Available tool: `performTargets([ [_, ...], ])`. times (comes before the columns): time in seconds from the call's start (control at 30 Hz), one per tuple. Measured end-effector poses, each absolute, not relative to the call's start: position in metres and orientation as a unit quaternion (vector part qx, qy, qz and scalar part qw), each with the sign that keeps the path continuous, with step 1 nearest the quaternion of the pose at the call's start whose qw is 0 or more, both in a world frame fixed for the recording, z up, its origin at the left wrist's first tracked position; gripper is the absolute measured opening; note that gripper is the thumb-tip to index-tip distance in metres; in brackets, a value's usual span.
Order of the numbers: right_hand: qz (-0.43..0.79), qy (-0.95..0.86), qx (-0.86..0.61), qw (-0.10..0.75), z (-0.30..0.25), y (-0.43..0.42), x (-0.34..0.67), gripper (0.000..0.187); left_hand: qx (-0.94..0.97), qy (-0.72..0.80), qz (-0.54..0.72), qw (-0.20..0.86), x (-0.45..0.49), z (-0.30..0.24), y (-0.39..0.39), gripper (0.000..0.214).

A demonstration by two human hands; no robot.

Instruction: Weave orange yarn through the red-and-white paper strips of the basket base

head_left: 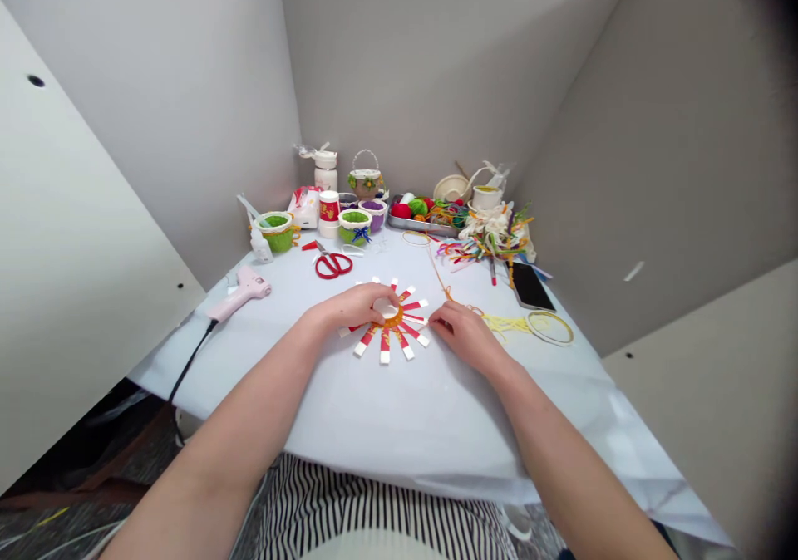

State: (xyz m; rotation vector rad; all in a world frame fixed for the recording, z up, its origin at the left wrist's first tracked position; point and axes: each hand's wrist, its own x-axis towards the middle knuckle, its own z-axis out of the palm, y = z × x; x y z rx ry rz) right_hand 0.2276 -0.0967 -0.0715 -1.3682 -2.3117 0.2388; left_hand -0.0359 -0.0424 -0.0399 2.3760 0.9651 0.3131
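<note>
Your striped clothes [374, 518] fill the bottom of the shot, with both forearms reaching out over a pale blue table cover [436, 410]. Right in front of you is a sunburst of red-and-white paper strips [385, 348] fanned around an orange-wrapped ring. Your left hand [355, 309] lies across it, fingers on the ring, though I can't tell if it's actually gripping. Your right hand [465, 336] is apart from the left, just right of the strip tips and empty as far as I can see, next to a loose orange cord [440, 282]. Behind the sunburst sit red-handled scissors [332, 265] and a metal tray of yarn [424, 221]; a pink glue gun [246, 290] lies left of it, a phone [529, 286] right.
</note>
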Motion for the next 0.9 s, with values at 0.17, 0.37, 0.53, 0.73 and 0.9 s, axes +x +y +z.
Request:
performTargets([
  [0.17, 0.090, -0.775, -0.566, 0.264, -0.079, -0.083, 0.217, 0.013, 0.893, 0.332, 0.113, 0.284, -0.031, -0.040, -0.046, 0.036],
  [0.37, 0.101, -0.756, -0.590, 0.267, -0.084, -0.077, 0.212, 0.012, 0.888, 0.346, 0.122, 0.278, -0.029, -0.040, -0.050, 0.036],
  [0.53, 0.105, -0.756, -0.588, 0.267, -0.083, -0.078, 0.212, 0.012, 0.878, 0.366, 0.158, 0.265, -0.024, -0.045, -0.050, 0.033],
  [0.73, 0.107, -0.755, -0.588, 0.269, -0.083, -0.078, 0.212, 0.011, 0.882, 0.354, 0.196, 0.241, -0.025, -0.047, -0.049, 0.035],
  [0.9, 0.115, -0.763, -0.565, 0.292, -0.085, -0.079, 0.214, 0.011, 0.887, 0.379, 0.154, 0.214, -0.027, -0.040, -0.050, 0.036],
])
